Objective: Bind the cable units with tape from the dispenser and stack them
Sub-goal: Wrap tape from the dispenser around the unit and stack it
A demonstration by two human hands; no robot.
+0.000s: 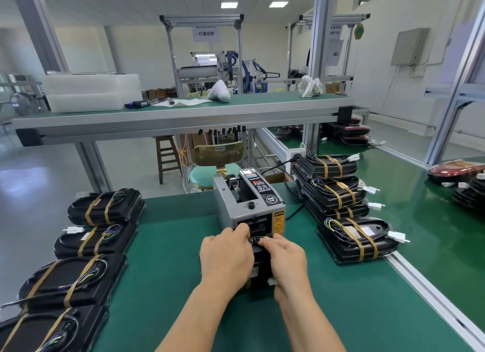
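A black cable unit (259,262) stands on the green table (162,273) just in front of the grey tape dispenser (249,204). My left hand (225,257) grips its left side with the fingers curled over the top. My right hand (284,257) pinches the black cable at the unit's top edge, close to the dispenser's tape outlet. Most of the unit is hidden behind both hands. Several taped units (105,207) lie in a row along the left edge, and a stack of taped units (333,191) stands at the right.
One more taped unit (359,240) lies at the right near the table's aluminium rail. Red-topped units (456,170) sit on the neighbouring bench. A raised shelf (183,110) with white trays crosses behind, and a chair (217,165) stands beyond the dispenser.
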